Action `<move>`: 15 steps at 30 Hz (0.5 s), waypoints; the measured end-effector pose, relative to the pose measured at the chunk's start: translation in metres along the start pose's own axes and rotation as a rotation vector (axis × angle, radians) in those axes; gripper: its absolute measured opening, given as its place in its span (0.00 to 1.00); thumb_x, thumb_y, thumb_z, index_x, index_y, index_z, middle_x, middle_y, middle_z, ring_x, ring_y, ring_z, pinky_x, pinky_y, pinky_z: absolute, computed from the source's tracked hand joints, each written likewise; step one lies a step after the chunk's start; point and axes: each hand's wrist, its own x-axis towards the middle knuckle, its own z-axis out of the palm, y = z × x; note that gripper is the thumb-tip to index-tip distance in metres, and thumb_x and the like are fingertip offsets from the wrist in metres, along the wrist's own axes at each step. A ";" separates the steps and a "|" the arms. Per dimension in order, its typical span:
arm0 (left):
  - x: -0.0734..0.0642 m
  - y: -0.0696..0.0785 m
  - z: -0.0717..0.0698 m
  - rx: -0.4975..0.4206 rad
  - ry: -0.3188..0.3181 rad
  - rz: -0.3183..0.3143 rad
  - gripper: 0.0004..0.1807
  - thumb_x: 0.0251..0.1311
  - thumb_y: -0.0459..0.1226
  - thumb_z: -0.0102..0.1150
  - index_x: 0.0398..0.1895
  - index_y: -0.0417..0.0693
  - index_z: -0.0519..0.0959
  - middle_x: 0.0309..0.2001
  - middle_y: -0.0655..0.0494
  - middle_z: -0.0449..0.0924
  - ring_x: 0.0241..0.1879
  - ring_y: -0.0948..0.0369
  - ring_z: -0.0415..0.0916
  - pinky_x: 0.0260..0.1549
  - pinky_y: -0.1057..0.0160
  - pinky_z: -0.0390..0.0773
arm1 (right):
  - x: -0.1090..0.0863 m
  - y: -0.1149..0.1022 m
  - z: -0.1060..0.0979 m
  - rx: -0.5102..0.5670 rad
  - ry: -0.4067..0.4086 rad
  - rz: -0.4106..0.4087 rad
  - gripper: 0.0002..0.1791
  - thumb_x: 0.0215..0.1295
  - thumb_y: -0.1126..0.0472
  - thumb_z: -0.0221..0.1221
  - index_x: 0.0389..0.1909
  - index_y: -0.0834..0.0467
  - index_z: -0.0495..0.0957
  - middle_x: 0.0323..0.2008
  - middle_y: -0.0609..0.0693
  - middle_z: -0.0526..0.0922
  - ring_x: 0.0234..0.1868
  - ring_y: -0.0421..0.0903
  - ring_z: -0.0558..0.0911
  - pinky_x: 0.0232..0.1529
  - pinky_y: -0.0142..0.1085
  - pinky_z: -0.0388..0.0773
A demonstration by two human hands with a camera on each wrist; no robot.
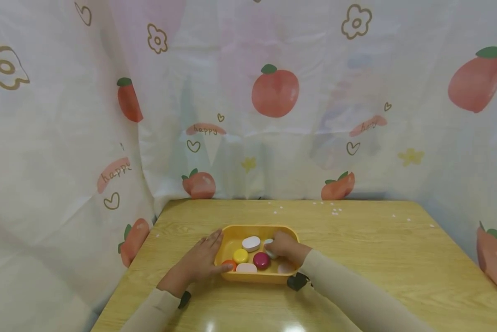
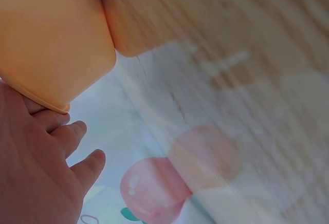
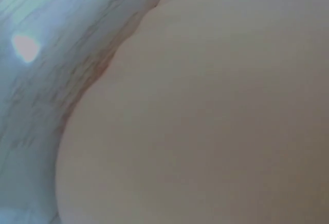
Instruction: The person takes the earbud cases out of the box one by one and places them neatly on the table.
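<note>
A yellow-orange tray (image 1: 256, 278) with rounded corners sits on the table and holds several smooth, rounded pieces. In the head view these include a white oval piece (image 1: 251, 243), a yellow round piece (image 1: 241, 256), a magenta round piece (image 1: 261, 261), a pale pink piece (image 1: 246, 268) and a partly covered orange piece (image 1: 229, 264). My left hand (image 1: 202, 258) rests on the tray's left end, its fingers fairly straight along the rim and its thumb over the front left corner. My right hand (image 1: 287, 246) reaches into the right end, fingers curled on a pale whitish piece (image 1: 269, 248).
The wooden table (image 1: 356, 258) extends round the tray. Small white bits (image 1: 335, 212) lie scattered near its back edge. A white curtain (image 1: 240, 138) printed with fruit hangs behind and at both sides. A sleeve (image 3: 205, 121) fills most of the right wrist view.
</note>
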 end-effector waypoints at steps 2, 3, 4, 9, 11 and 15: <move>0.001 -0.001 0.001 -0.002 0.003 -0.006 0.58 0.59 0.75 0.32 0.76 0.37 0.47 0.77 0.48 0.41 0.75 0.56 0.40 0.69 0.49 0.47 | 0.001 0.000 -0.001 0.034 -0.005 0.006 0.12 0.63 0.59 0.63 0.30 0.64 0.77 0.25 0.53 0.74 0.27 0.47 0.73 0.28 0.34 0.70; 0.001 -0.001 0.001 -0.005 0.005 -0.007 0.58 0.59 0.74 0.32 0.76 0.37 0.47 0.77 0.48 0.42 0.75 0.56 0.41 0.69 0.49 0.47 | 0.001 0.000 -0.001 0.058 -0.011 0.014 0.11 0.63 0.59 0.63 0.31 0.65 0.77 0.26 0.53 0.75 0.27 0.47 0.74 0.29 0.34 0.71; 0.001 -0.001 0.001 -0.007 0.008 -0.007 0.58 0.59 0.74 0.33 0.76 0.37 0.47 0.77 0.48 0.42 0.75 0.56 0.41 0.69 0.49 0.47 | 0.001 -0.001 -0.002 0.079 -0.016 0.022 0.11 0.63 0.59 0.63 0.32 0.65 0.77 0.26 0.53 0.75 0.28 0.48 0.74 0.29 0.35 0.71; 0.001 -0.001 -0.001 -0.011 0.015 -0.002 0.57 0.60 0.74 0.35 0.76 0.37 0.48 0.77 0.47 0.42 0.75 0.55 0.41 0.69 0.49 0.48 | 0.000 -0.003 -0.004 0.212 -0.038 0.053 0.11 0.64 0.61 0.63 0.35 0.67 0.77 0.28 0.54 0.75 0.29 0.48 0.74 0.30 0.35 0.73; 0.001 0.000 -0.001 -0.016 0.016 0.006 0.57 0.60 0.73 0.35 0.76 0.36 0.48 0.77 0.47 0.43 0.75 0.55 0.42 0.69 0.48 0.49 | -0.002 -0.003 -0.005 0.248 -0.034 0.035 0.10 0.64 0.62 0.63 0.34 0.68 0.78 0.27 0.53 0.76 0.28 0.47 0.75 0.29 0.36 0.75; 0.000 0.000 -0.002 -0.029 0.018 0.019 0.56 0.61 0.72 0.37 0.76 0.35 0.49 0.76 0.45 0.44 0.74 0.53 0.44 0.68 0.46 0.50 | -0.006 -0.003 -0.006 0.339 -0.048 0.018 0.09 0.64 0.63 0.63 0.33 0.68 0.80 0.28 0.53 0.77 0.29 0.47 0.76 0.33 0.38 0.78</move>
